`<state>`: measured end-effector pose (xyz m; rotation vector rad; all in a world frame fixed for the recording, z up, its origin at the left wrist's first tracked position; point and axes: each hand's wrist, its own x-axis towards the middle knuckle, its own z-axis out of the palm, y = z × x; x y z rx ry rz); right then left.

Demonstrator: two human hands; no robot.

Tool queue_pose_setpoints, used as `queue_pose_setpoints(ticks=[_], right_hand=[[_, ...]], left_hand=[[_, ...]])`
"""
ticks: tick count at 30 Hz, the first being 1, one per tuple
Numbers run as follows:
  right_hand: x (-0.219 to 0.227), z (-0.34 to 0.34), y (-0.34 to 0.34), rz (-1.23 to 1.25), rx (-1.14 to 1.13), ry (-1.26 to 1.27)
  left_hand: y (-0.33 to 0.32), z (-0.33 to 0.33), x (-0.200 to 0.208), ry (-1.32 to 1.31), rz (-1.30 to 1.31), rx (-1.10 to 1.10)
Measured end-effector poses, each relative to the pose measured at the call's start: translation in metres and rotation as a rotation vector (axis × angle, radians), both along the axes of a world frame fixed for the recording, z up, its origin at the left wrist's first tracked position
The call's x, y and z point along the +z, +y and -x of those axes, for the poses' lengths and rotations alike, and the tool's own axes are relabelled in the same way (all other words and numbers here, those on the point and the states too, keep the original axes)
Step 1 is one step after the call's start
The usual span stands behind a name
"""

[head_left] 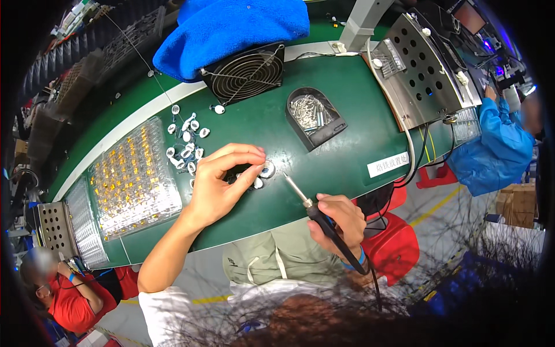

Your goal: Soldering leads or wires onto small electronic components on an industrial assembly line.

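Note:
My left hand [222, 179] has thumb and fingers drawn together in a pinch over the bench. A small round white part [267, 169] lies right at its fingertips; what the pinch itself holds is too small to tell. My right hand [341, 222] grips a soldering iron [324, 222] with a black handle. Its metal tip points up and left toward the round part, a short way apart from it. To the left of my left hand lies a loose pile of small white round parts with dark leads [187, 137]. Another such part [258, 183] sits below my left hand.
A clear tray of yellow-orange pieces [136, 179] lies left. Behind stand a black fan [248, 75] with a blue towel [231, 32] over it and a black bin of small metal parts [312, 115]. A perforated metal box [416, 69] is at right. Co-workers sit either side.

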<state>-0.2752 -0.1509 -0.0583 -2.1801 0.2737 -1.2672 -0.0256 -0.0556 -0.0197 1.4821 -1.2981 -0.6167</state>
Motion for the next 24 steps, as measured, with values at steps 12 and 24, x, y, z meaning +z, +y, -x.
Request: queue_pose_setpoints(ticks=[12, 24], right_hand=[[0.004, -0.01, -0.004, 0.041, 0.049, 0.077], [0.016, -0.016, -0.004, -0.093, 0.052, 0.089]], left_hand=[[0.001, -0.001, -0.003, 0.056, -0.024, 0.012], [-0.002, -0.013, 0.008, 0.027, -0.004, -0.102]])
